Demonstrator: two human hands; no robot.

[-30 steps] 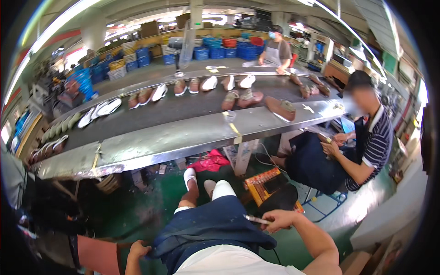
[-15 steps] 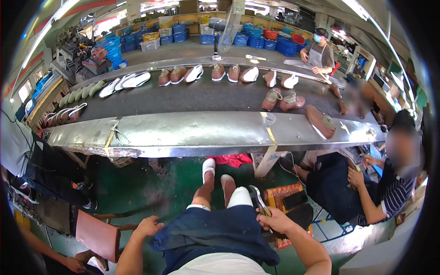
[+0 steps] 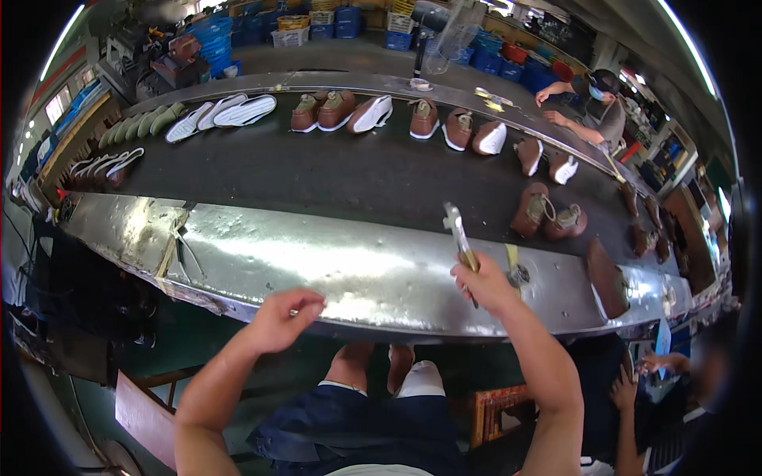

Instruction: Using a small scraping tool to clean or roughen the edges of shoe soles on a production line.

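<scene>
My right hand [image 3: 486, 284] is wrapped round a pair of pincers [image 3: 456, 226], metal-headed with yellowish-brown handles. Their head points up and away, over the seam between the metal ledge [image 3: 238, 238] and the dark bench top. Over the ledge's near edge, my left hand [image 3: 278, 319] is closed, fingers curled toward the thumb. Anything it may hold is too small to make out. A brown shoe [image 3: 608, 279] lies tilted on the ledge right of my right hand. A brown pair, including a laced shoe [image 3: 530, 210], stands beyond it.
Brown and white shoes [image 3: 333, 111] line the far side of the dark surface [image 3: 302, 170]; green ones [image 3: 151, 120] stand far left. A masked person [image 3: 591, 107] works across the bench. Another person's hand [image 3: 625, 390] is low at right. A pink seat [image 3: 143, 416] stands lower left.
Both my hands have risen from beside my lap to the bench's metal ledge. The pincers came up with my right hand. My view has shifted closer to the bench.
</scene>
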